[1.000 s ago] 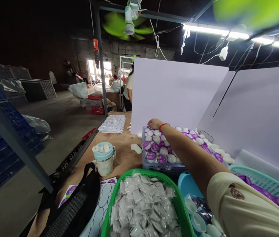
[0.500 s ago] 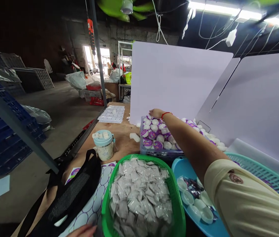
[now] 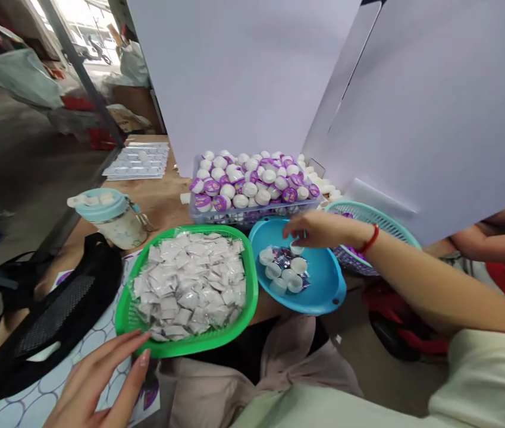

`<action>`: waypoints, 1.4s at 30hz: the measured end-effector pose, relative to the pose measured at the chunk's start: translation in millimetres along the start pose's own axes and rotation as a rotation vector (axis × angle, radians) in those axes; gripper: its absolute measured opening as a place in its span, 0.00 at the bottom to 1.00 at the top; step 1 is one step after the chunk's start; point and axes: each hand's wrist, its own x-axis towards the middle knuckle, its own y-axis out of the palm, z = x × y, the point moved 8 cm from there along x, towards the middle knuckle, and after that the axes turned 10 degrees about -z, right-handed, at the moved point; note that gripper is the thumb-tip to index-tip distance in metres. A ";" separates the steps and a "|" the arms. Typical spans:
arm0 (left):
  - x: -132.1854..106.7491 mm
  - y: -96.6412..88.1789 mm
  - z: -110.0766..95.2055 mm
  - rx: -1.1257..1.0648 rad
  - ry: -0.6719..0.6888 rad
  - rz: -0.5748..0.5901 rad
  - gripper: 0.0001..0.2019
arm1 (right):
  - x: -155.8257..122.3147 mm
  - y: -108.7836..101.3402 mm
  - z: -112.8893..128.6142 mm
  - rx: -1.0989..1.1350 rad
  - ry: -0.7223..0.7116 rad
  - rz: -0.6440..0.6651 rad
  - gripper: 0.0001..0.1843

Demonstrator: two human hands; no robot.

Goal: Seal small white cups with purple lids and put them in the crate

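Observation:
My left hand (image 3: 104, 377) is open with fingers spread, its fingertips at the near left rim of a green basket (image 3: 252, 279). Small clear packets (image 3: 190, 279) with whitish contents heap up in that basket. Over a light-blue basin (image 3: 323, 279), my right hand (image 3: 312, 229) hangs palm down. Its fingers are bent and apart, with a small white cup (image 3: 297, 248) right beneath the fingertips; whether they touch it is hard to see. More white cups (image 3: 291, 280) and dark purple packets (image 3: 282, 257) lie in the basin.
Behind stands a clear bin (image 3: 252, 215) full of white capsules with purple labels. A teal basket (image 3: 377, 220) sits at the right, near another person's arm (image 3: 488, 241). At left are a lidded cup (image 3: 116, 220), a black bag (image 3: 74, 309) and stacked white sheets (image 3: 138, 160). White panels (image 3: 252, 77) rise behind.
My right hand has come back from the capsule bin to above the blue basin. The left hand has moved further into view at the green basket. The view has tilted down and turned right.

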 end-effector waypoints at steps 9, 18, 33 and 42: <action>15.1 77.2 -123.2 -0.044 0.208 0.198 0.11 | -30.5 87.3 -37.7 0.003 0.193 0.066 0.15; 3.3 178.2 -177.3 -0.340 -0.015 0.384 0.31 | -47.3 43.2 -8.3 0.618 0.259 -0.312 0.06; 34.7 202.8 -190.7 -0.367 -0.117 0.279 0.19 | -54.4 41.2 5.8 0.910 0.241 -0.284 0.17; 41.1 190.7 -163.1 -0.786 -0.559 0.237 0.29 | -58.3 16.0 -24.1 0.833 0.190 -0.468 0.21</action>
